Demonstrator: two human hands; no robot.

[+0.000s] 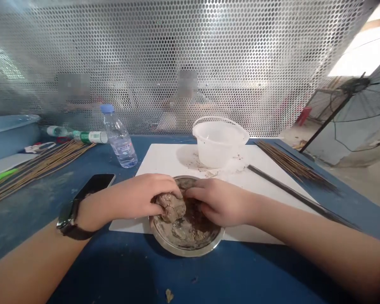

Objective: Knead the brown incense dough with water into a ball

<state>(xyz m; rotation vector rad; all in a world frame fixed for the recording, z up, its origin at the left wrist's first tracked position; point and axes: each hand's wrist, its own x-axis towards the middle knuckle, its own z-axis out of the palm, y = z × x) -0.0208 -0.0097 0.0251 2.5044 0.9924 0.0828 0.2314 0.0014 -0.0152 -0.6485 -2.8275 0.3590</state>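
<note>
Two bare hands at work over a round metal bowl [188, 252], lower centre of the frame. The left hand [156, 190] grips a grey-brown, clay-like lump [173, 207], its fingers curled over the top and its thumb set against the near left side. The lump lies within the bowl's outline, in its left half; its surface is cracked and uneven. The right hand [218, 200] reaches in over the bowl's right side with fingers bent, their tips close to the lump; whether they touch it or hold anything cannot be told. Wet, muddy residue coats the bowl's interior.

The bowl overlaps the near edge of a white board [167, 158] on a blue table [126, 270]. A translucent bucket [218, 143] with a raised handle stands on the board, right of upper centre, with brown crumbs scattered about its base. Right of it, a dark strip [281, 190] runs diagonally toward the right forearm, and a bundle of thin brown sticks [299, 166] lies farther right. At left of centre stands a blue-capped water bottle [120, 141]; a phone [98, 183] lies behind the left wrist, which bears a dark watch [70, 219]. Long tan sticks [50, 158] and a blue basin [12, 131] occupy the left edge. A perforated metal sheet [177, 42] fills the background.
</note>
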